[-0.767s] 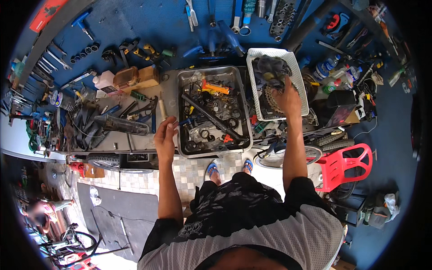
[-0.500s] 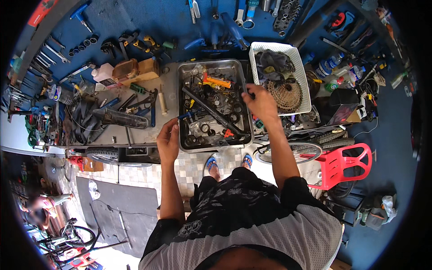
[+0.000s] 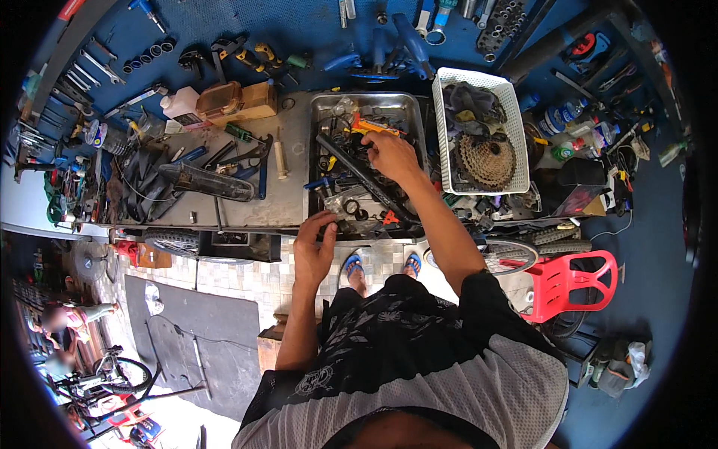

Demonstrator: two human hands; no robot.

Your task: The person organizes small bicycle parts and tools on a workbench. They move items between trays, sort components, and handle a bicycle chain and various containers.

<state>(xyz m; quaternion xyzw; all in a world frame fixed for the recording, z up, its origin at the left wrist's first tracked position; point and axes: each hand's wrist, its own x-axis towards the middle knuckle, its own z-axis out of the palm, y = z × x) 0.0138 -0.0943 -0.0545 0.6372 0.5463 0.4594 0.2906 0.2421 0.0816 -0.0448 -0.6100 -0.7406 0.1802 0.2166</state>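
Observation:
A metal tray [image 3: 424, 142] full of small bike parts lies on the workbench before me. Over its middle, my right hand [image 3: 394, 157] reaches down among the parts, fingers bent beside an orange-handled tool [image 3: 372, 126]. What the fingertips touch is hidden. A long black tube [image 3: 357, 173] lies slantwise across the tray. My left hand [image 3: 314, 248] is at the tray's near left corner, thumb apart from the fingers, nothing seen in it. Close to it are black rings [image 3: 351, 207], a clear plastic bag [image 3: 335, 203] and a blue-handled tool [image 3: 320, 183].
Right of the tray stands a white basket [image 3: 443, 170] holding a cassette [image 3: 486, 161] and dark cloth. A hammer [image 3: 263, 168], a syringe [image 3: 281, 156] and a black mudguard-like piece [image 3: 209, 182] lie to its left. A red chair [image 3: 572, 288] stands at the lower right.
My right hand has moved from the tray's right rim to over its middle. My left hand has come from the left rim to the near left corner. The whole view has shifted slightly.

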